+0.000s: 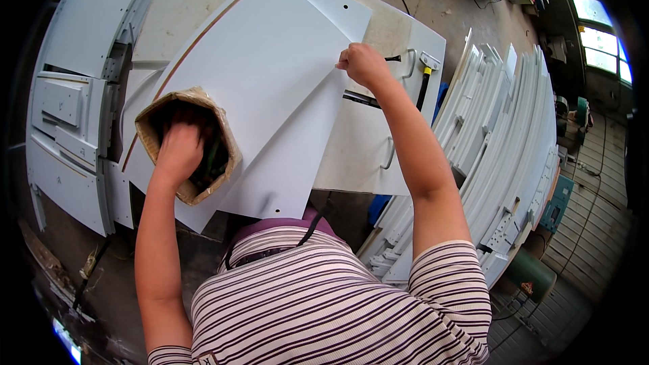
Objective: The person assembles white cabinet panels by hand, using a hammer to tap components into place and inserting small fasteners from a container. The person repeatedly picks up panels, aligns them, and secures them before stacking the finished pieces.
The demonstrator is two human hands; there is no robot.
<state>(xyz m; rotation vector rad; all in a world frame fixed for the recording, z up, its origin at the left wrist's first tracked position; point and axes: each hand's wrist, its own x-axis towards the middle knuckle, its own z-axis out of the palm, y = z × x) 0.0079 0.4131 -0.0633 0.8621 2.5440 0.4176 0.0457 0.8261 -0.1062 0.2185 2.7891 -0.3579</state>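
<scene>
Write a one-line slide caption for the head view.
Left hand inside an open brown box, right hand curled at the edge of a white panel.

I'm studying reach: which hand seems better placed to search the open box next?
Probably the left hand: it reaches inside the box, while the right hand is at an edge of the white panel.

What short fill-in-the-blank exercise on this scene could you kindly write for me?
1. The left hand is ____ the brown container, not beside it.
2. The right hand is at the edge of a sheet, and the tool to its right has a black handle with a ____ band.
3. The shirt is patterned with dark ____.

Missing words: inside; yellow; stripes.
</scene>
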